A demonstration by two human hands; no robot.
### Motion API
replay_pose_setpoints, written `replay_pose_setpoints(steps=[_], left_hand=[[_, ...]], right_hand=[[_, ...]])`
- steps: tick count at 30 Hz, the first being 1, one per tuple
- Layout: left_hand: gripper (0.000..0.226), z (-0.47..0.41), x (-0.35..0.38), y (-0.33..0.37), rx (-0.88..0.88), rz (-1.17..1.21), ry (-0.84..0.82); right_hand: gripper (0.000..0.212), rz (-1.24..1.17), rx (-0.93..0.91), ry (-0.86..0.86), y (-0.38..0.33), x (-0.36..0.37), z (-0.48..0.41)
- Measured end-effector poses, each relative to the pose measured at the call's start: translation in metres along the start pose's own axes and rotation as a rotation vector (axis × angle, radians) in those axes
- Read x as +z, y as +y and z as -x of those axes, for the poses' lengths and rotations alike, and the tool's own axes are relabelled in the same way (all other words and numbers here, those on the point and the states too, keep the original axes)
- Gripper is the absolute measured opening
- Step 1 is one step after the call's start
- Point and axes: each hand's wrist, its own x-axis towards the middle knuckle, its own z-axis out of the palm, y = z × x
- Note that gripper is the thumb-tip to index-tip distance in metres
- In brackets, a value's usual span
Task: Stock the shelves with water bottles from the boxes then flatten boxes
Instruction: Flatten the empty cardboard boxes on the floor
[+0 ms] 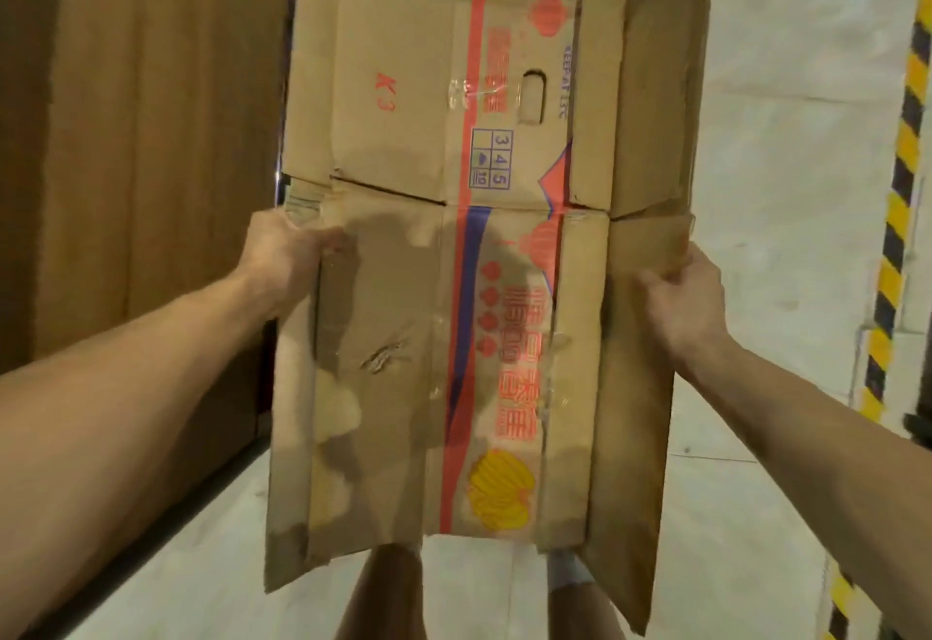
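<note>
A worn brown cardboard box (454,246), opened out almost flat, fills the middle of the head view. It carries red and blue print, a yellow banana picture and a hand-hole. My left hand (285,261) grips its left edge about halfway up. On the opposite edge, at the same height, my right hand (681,291) holds the side flap. The box hangs in the air in front of me, its side flaps bent toward me. No water bottles or shelves are visible.
A tall brown wooden panel (136,135) stands on the left. Pale floor tiles (787,160) spread on the right, with a yellow-and-black striped post (903,175) at the right edge. My legs (383,594) show below the box.
</note>
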Motion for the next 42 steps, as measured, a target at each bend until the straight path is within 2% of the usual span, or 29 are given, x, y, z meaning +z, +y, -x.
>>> replay_pose_setpoints(steps=[2,5,6,9,11,15,21,24,29,33,36,39,42], left_hand=[[0.035,-0.025,0.004,-0.007,-0.003,0.001,0.004],[0.07,-0.065,0.005,-0.026,0.033,0.138,-0.054],[0.076,-0.079,0.006,-0.031,0.045,0.182,-0.076],[0.047,-0.113,0.014,-0.032,0.042,0.172,-0.054],[0.036,-0.138,0.02,-0.032,0.016,0.077,0.008],[0.036,-0.166,0.032,-0.032,0.012,-0.01,0.055],[0.026,-0.143,0.07,-0.033,-0.037,-0.031,0.092],[0.012,-0.121,0.089,-0.023,-0.089,0.022,-0.02],[0.037,-0.094,0.119,0.014,0.039,0.033,-0.014],[0.022,-0.066,0.155,0.051,0.066,0.033,-0.102],[0.033,-0.061,0.173,0.061,0.079,0.022,-0.162],[0.02,-0.059,0.184,0.062,0.121,-0.008,-0.179],[0.027,-0.064,0.179,0.055,0.183,-0.07,-0.137]], right_hand=[[0.043,0.001,0.001,-0.005,0.008,0.019,-0.022],[0.044,0.017,-0.007,-0.011,0.014,0.049,-0.05],[0.044,0.026,-0.013,-0.007,0.015,0.058,-0.059],[0.041,0.05,0.004,-0.025,0.016,0.079,-0.09],[0.039,0.079,0.013,-0.052,0.018,0.087,-0.109],[0.041,0.191,-0.012,-0.04,0.015,0.085,-0.14],[0.046,0.258,-0.012,0.007,0.01,0.045,-0.15],[0.048,0.225,-0.003,0.049,0.007,0.02,-0.141],[0.044,0.225,0.032,0.123,0.003,-0.042,-0.125],[0.042,0.237,0.079,0.224,-0.002,-0.101,-0.107],[0.04,0.248,0.089,0.284,0.0,-0.131,-0.099],[0.042,0.206,0.079,0.3,0.004,-0.141,-0.093],[0.043,0.17,0.057,0.298,0.013,-0.127,-0.087]])
